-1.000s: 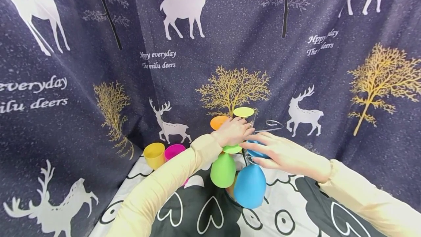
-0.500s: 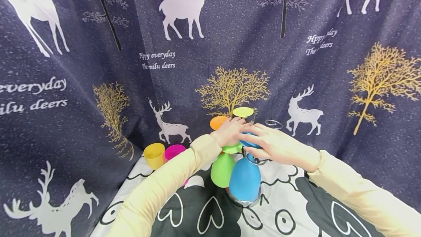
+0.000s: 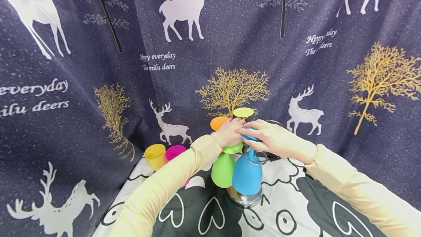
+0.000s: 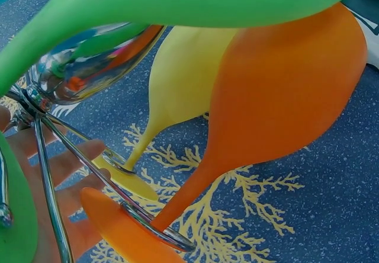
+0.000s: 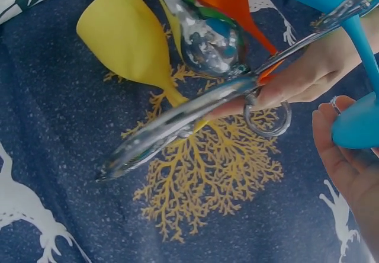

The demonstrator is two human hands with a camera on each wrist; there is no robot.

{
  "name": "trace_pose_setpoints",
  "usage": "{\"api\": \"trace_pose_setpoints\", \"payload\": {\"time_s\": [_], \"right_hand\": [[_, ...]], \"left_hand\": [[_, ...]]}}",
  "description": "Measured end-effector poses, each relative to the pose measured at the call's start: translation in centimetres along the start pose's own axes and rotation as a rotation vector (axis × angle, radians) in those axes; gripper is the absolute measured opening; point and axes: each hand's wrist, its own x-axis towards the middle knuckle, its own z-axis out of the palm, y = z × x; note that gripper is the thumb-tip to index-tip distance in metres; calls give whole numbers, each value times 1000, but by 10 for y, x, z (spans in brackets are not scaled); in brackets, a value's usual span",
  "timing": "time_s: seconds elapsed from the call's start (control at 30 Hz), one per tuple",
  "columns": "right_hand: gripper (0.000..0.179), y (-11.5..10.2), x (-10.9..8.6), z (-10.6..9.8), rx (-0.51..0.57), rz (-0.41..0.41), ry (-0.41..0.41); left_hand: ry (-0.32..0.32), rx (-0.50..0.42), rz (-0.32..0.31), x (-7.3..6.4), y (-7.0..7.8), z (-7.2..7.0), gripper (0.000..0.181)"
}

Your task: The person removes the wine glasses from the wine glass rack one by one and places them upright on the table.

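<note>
A metal wine glass rack [image 4: 37, 100] carries plastic goblets bowl-down by their stems. My left hand [image 3: 230, 131] grips the rack's top, its fingers among the wire arms. The foot of a blue goblet [image 3: 247, 175] is held by my right hand [image 3: 274, 140]; in the head view a wire ring encircles its stem, and its bowl hangs over the rack's round base [image 3: 246, 203]. Left of it hangs a green goblet [image 3: 223, 171]. An orange goblet [image 4: 284, 91] and a yellow goblet [image 4: 180, 76] hang on the far side.
To the left, a yellow cup [image 3: 155, 156] and a pink cup [image 3: 175, 152] stand on the patterned cloth [image 3: 210, 217], partly behind my left forearm. An unfilled rack arm [image 5: 148, 138] with a curled end sticks out. A dark printed curtain [image 3: 184, 83] closes off the back.
My right hand has moved left with the blue goblet, whose stem now shows within the wire ring; the goblet has risen slightly over the last half second. My left hand stays put.
</note>
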Motion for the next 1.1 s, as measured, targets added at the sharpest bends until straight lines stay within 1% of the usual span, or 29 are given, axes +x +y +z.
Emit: {"api": "trace_pose_setpoints", "payload": {"time_s": [0.17,0.27,0.43,0.6,0.73,0.9,1.1], "right_hand": [[37,4,-1,1,9,34,-19],[36,9,-3,2,11,51,-20],[37,15,-10,3,5,70,-11],[38,16,-15,3,9,97,-7],[38,15,-19,2,13,113,-2],[36,14,-26,1,-13,145,-7],[36,10,-32,-1,-16,150,6]], "left_hand": [[11,19,-5,1,0,1,44],[26,21,7,1,1,1,41],[41,81,40,1,2,1,39],[39,129,44,2,3,2,40],[43,122,43,2,4,2,42],[56,113,47,3,3,2,47],[56,122,42,3,4,2,49]]}}
